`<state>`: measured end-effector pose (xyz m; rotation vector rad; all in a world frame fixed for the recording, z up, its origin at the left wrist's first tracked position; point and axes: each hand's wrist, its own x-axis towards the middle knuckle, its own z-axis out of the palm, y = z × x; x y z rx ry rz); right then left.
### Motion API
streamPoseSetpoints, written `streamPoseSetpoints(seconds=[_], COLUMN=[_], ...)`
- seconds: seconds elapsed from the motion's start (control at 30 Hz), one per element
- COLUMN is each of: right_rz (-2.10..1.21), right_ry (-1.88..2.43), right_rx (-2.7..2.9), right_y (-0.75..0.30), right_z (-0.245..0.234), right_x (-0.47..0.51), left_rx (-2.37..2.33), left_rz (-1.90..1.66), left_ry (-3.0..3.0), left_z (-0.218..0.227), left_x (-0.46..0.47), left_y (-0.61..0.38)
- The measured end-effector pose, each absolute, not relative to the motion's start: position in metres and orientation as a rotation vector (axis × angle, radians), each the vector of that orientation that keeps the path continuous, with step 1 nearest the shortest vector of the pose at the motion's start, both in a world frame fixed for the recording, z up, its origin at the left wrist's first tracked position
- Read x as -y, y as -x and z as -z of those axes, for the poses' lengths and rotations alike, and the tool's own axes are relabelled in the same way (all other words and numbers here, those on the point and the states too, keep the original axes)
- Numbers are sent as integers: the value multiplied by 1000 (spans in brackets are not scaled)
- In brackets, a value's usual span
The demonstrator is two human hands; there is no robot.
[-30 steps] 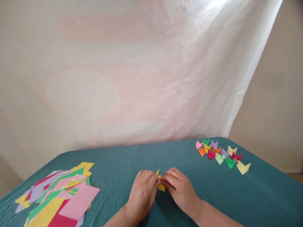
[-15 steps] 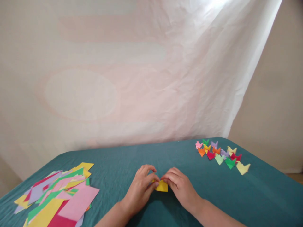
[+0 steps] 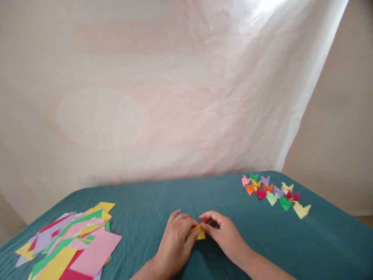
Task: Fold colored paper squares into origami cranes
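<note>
A small folded piece of yellow paper (image 3: 201,234) is pinched between my two hands near the front middle of the table. My left hand (image 3: 177,239) is closed on its left side, thumb in front and fingers behind. My right hand (image 3: 223,231) grips the upper right edge with thumb and fingertips. Part of the paper is hidden by the fingers, so its full shape does not show.
On the left lies a loose pile of coloured paper sheets (image 3: 96,252). Several small folded paper birds (image 3: 272,198) stand in rows at the back right of the green-covered table (image 3: 151,202). A pale cloth (image 3: 175,116) hangs behind.
Both hands have shifted their grip on the yellow paper. The paper now looks tilted, with less of its flat face showing, and my left hand covers more of it.
</note>
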<state>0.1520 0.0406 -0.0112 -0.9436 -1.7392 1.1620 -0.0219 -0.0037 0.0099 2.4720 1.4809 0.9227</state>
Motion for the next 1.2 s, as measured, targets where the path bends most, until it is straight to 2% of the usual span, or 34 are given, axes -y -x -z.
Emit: streamPoseSetpoints(seconds=[0.3, 0.6, 0.87, 1.2], right_rz=[-846, -747, -965, -1016], right_ry=[864, 891, 897, 724], right_rx=[1909, 1919, 1979, 2053], right_y=[-151, -156, -164, -163], right_z=[17, 12, 9, 4], right_x=[-38, -41, -46, -42], left_rx=[-1466, -1438, -1315, -1149], left_rz=[-954, -963, -920, -977], left_ry=[-2606, -2544, -2169, -1963], left_z=[-12, -17, -9, -15], left_x=[5, 3, -6, -8], left_y=[22, 26, 35, 33])
